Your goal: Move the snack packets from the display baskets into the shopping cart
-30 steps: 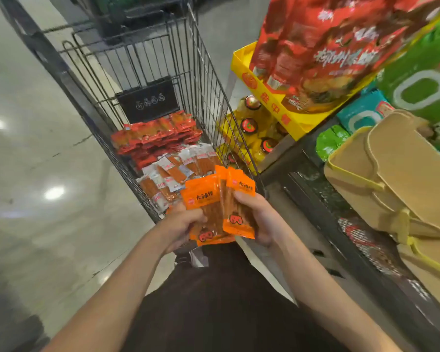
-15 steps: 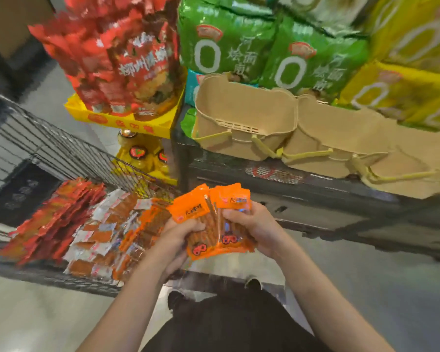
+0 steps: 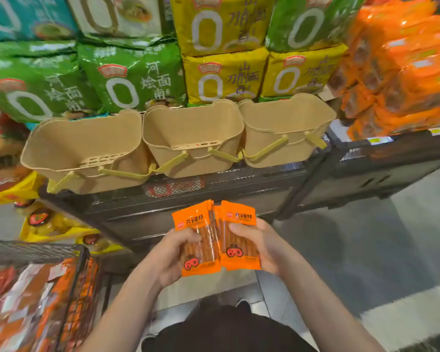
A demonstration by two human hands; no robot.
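Packets sit fanned between both hands, left hand and right hand each gripping a side, probably squaring the bunch up. Baskets on the shelf look empty; cart waits lower left with packets already inside.

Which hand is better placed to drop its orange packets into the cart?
Probably the left hand: it holds orange packets on the side nearer the shopping cart at lower left. The right hand is farther away.
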